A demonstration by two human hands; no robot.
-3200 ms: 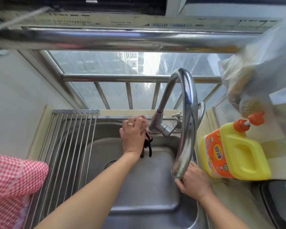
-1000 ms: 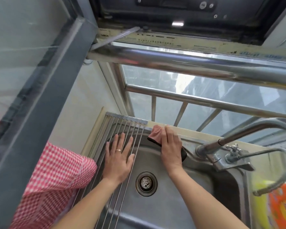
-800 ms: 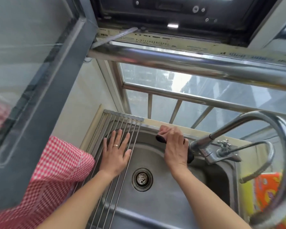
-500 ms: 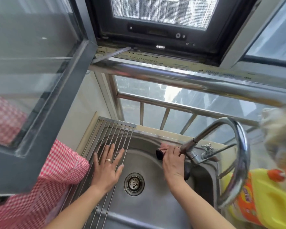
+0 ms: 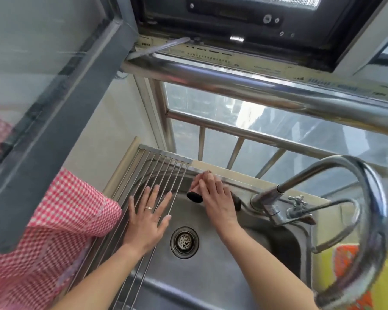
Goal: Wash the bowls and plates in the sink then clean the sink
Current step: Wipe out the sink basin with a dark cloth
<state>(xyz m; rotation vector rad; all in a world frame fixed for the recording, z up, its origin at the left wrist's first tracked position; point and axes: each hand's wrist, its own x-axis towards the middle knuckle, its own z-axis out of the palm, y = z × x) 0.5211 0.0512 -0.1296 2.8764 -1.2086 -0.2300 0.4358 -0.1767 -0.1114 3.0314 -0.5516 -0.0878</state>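
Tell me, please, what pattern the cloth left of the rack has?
Red-and-white checks on the cloth, clearest in the head view.

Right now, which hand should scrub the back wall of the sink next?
The right hand, probably. It already presses the cloth against the sink's back wall, while the left hand lies flat on the drying rack, holding nothing.

Head camera, single view: worn above the sink (image 5: 211, 276), close in, angled forward and down; window rail (image 5: 255, 86) toward 12 o'clock.
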